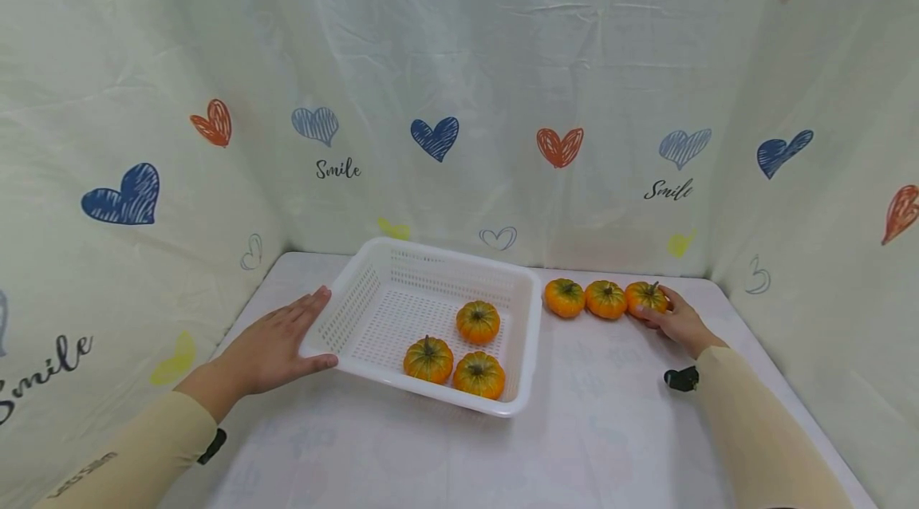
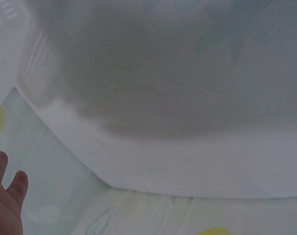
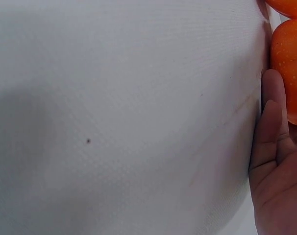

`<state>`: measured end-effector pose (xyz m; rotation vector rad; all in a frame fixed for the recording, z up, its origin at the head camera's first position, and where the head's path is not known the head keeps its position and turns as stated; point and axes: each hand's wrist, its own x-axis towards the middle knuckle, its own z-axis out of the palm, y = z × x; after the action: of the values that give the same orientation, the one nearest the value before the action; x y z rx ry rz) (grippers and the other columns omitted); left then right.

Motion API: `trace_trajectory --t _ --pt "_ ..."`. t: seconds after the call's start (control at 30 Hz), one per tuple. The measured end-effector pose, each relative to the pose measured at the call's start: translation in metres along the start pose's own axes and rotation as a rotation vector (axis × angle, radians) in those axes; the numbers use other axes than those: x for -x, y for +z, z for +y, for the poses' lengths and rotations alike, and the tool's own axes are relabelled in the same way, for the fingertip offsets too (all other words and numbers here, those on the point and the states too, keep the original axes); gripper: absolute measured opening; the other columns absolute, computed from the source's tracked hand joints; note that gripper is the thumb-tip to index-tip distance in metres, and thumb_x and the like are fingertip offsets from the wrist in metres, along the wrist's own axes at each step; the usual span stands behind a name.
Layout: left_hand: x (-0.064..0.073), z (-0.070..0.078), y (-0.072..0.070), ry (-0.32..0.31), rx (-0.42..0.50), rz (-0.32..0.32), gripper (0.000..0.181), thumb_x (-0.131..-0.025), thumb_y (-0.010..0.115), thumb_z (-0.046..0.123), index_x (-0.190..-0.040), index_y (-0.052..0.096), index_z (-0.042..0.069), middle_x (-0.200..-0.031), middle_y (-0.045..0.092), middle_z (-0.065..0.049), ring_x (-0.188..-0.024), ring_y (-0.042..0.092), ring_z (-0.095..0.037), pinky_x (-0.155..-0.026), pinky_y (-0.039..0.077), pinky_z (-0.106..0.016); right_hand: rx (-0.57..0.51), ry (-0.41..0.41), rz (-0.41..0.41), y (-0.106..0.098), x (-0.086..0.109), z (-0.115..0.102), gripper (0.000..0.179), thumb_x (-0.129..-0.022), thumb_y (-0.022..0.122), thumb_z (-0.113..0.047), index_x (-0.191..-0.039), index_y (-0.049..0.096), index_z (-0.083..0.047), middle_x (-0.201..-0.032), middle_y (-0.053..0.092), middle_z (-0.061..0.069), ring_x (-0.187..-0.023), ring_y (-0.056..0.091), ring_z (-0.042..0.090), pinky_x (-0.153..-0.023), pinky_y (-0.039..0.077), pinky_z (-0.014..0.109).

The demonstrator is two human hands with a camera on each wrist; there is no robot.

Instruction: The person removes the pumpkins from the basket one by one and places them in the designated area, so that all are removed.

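In the head view a white plastic basket [image 1: 527, 349] holds three small orange pumpkins, one of them the back pumpkin [image 1: 478, 323]. My left hand [image 1: 276, 345] lies at the basket's left end, fingers straight and thumb spread toward the near rim. Right of the basket, three more pumpkins line up near the table's back edge. The rightmost pumpkin [image 1: 645, 298] is between the thumb and fingers of my right hand [image 1: 678, 323]. In the right wrist view, the right hand [image 3: 281, 161] has its fingers against that orange pumpkin [image 3: 291, 68].
The left pumpkin [image 1: 564, 298] and the middle pumpkin [image 1: 605, 299] of the row sit close together by the basket's right rim. A white cloth covers the table [image 1: 574, 445]. Curtains [image 1: 617, 78] printed with hearts stand behind and at both sides.
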<state>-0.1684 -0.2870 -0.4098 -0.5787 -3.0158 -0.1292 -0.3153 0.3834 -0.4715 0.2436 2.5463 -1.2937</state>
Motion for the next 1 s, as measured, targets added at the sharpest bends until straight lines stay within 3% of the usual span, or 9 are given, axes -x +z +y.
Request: trace_trajectory --t 0.4,0.53,0.77,1.0 --pt "0.000 0.000 -0.001 -0.004 -0.003 -0.002 0.108 -0.088 0.050 0.076 -0.158 0.019 0.000 -0.163 0.022 -0.016 -0.145 0.027 -0.038 -0.114 0.028 -0.054 0.020 0.001 0.001 0.000 0.001 -0.001 0.112 -0.092 0.062 -0.060 -0.156 -0.010 -0.002 -0.154 0.009 0.040 -0.128 0.032 0.050 -0.112 0.024 0.063" --pt "0.000 0.000 -0.001 -0.007 -0.002 -0.002 0.108 -0.088 0.049 0.076 -0.158 0.018 0.000 -0.163 0.022 -0.015 -0.145 0.026 -0.038 -0.114 0.028 -0.054 0.016 0.012 0.006 0.001 0.002 -0.001 0.115 -0.091 0.062 -0.061 -0.155 -0.011 0.000 -0.153 0.012 0.040 -0.127 0.034 0.049 -0.112 0.026 0.061" --pt "0.000 0.000 0.000 -0.003 0.001 0.002 0.108 -0.088 0.050 0.076 -0.158 0.017 0.001 -0.163 0.022 -0.015 -0.146 0.026 -0.038 -0.114 0.028 -0.055 -0.006 0.028 0.021 0.000 0.004 0.001 0.117 -0.090 0.064 -0.060 -0.155 -0.011 0.001 -0.153 0.013 0.039 -0.118 0.045 0.043 -0.111 0.030 0.058" --pt "0.001 0.000 -0.001 0.002 0.000 0.008 0.107 -0.088 0.050 0.075 -0.158 0.018 0.000 -0.162 0.023 -0.016 -0.145 0.026 -0.038 -0.114 0.028 -0.055 0.019 -0.013 0.005 -0.012 0.010 0.004 0.111 -0.095 0.061 -0.053 -0.153 -0.014 0.004 -0.156 0.007 0.038 -0.105 0.062 0.033 -0.110 0.032 0.058"
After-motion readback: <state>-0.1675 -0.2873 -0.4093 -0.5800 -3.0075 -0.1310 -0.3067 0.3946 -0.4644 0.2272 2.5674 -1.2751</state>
